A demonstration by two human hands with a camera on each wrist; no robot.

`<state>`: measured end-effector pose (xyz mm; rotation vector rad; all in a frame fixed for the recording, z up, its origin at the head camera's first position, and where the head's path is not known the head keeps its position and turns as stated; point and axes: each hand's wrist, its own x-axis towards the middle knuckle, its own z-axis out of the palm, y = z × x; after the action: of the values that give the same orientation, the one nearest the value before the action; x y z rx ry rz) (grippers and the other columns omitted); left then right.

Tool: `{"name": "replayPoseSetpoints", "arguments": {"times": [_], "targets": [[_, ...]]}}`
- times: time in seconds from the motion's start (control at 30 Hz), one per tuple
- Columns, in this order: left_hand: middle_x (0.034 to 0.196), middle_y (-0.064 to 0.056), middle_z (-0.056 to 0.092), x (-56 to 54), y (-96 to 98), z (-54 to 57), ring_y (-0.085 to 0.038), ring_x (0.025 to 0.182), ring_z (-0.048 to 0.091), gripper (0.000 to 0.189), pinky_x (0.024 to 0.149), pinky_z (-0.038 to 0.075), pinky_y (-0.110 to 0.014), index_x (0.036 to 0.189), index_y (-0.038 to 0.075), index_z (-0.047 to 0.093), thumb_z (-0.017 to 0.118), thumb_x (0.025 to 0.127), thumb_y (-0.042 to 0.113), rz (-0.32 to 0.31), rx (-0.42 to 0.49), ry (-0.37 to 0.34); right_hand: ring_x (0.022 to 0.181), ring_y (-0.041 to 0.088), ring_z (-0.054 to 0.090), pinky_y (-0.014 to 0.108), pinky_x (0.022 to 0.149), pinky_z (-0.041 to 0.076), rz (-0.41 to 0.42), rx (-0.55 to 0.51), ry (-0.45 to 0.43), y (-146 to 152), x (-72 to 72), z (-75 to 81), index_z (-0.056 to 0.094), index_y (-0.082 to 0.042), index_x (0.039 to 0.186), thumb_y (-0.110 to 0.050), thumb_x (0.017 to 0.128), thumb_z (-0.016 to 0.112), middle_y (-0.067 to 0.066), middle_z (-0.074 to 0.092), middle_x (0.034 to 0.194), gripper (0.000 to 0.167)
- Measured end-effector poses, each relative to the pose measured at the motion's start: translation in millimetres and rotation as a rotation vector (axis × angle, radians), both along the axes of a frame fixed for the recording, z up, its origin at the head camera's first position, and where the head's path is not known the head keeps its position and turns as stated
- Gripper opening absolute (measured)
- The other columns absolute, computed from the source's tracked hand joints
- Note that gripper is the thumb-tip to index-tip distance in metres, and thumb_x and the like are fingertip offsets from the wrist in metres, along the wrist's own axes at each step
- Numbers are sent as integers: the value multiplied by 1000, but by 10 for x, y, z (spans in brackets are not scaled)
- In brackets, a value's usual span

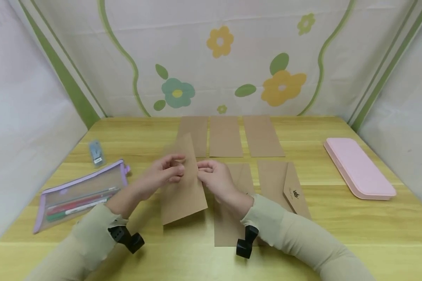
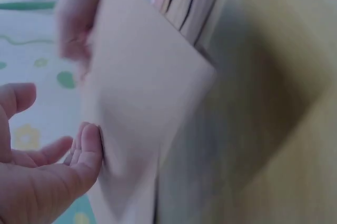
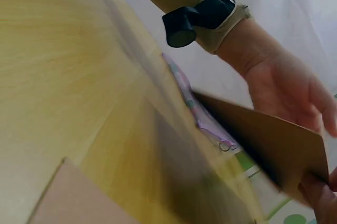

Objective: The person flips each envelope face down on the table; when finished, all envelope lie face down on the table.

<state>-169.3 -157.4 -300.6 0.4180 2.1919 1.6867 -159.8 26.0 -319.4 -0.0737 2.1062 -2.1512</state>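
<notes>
A kraft-paper envelope (image 1: 185, 195) is held tilted over the wooden table, its lower edge raised. My right hand (image 1: 218, 179) pinches its right edge between thumb and fingers; the right wrist view shows these fingertips (image 3: 317, 195) at one end of the envelope. On the other side is my left hand (image 1: 159, 175), its fingers loosely bent and the thumb apart. In the left wrist view its fingertips (image 2: 90, 140) lie right along the envelope's edge without closing round it. Beneath my right forearm lies another envelope (image 1: 228, 230), partly covered by the wrist.
Three brown envelopes, left (image 1: 197, 134), middle (image 1: 226, 136) and right (image 1: 263, 136), form a back row. An envelope with a crown-printed flap (image 1: 295, 194) lies at front right. A pink case (image 1: 360, 168) is far right; a mesh pencil pouch (image 1: 81, 183) and small blue pack (image 1: 96, 152) are left.
</notes>
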Motion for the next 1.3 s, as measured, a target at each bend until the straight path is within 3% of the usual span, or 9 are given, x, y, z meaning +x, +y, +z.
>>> {"name": "replayPoseSetpoints", "arguments": {"times": [0.07,0.17,0.27,0.33,0.57,0.8,0.97,1.1,1.3], "targets": [[113,-19,48,13,-71,37,-14,94,54,47,83,50,-24,134,-5,39,54,93,14,56,-22,66,69,9,58,18,57,45,-11,-40,-9,8,-3,-32,60,9,107,11,76,50,21,67,96,33],[111,-16,52,47,-175,46,-7,90,53,40,76,48,-17,127,-6,47,55,92,11,241,-63,164,71,9,57,17,58,45,-18,-104,-20,26,-3,-80,58,10,112,12,76,50,20,66,98,37],[108,-7,52,91,-289,-3,-3,91,50,37,76,46,-11,125,-6,49,55,91,8,409,-56,191,72,8,56,16,59,44,-13,-142,-24,47,0,-122,55,9,116,13,76,50,19,65,101,40],[105,0,54,113,-357,-62,-2,91,52,39,77,46,-11,127,-7,47,55,91,8,452,-10,163,72,8,55,16,60,44,-4,-155,-26,61,5,-149,53,9,119,12,77,50,20,64,104,42],[88,11,63,147,-399,-312,-3,83,61,47,77,53,-20,129,-16,39,56,91,6,431,210,-10,66,7,49,16,56,40,-3,-172,-53,89,22,-229,51,7,121,14,76,49,19,62,105,46],[83,11,60,147,-340,-393,-1,78,59,43,73,52,-17,127,-12,46,59,88,3,472,122,-34,59,7,45,16,52,38,57,-132,-84,105,26,-279,44,2,131,15,76,49,5,59,82,57],[86,5,60,166,-379,-406,-3,78,58,45,73,52,-18,129,-9,45,59,86,0,428,41,-46,49,7,35,17,47,41,172,-15,-130,149,13,-294,31,-3,143,14,76,50,-6,37,54,71],[88,-2,60,172,-402,-423,-5,78,58,52,74,52,-19,135,-7,39,57,86,-3,352,0,-65,52,9,49,23,54,53,232,119,-153,167,-6,-279,31,-1,142,12,76,52,-3,45,55,70],[87,-5,60,172,-417,-438,-5,75,56,52,68,51,-18,134,-11,38,56,86,-6,273,-67,-81,51,13,56,25,51,54,323,265,-188,178,-9,-286,27,2,142,10,77,54,7,59,61,71]]}}
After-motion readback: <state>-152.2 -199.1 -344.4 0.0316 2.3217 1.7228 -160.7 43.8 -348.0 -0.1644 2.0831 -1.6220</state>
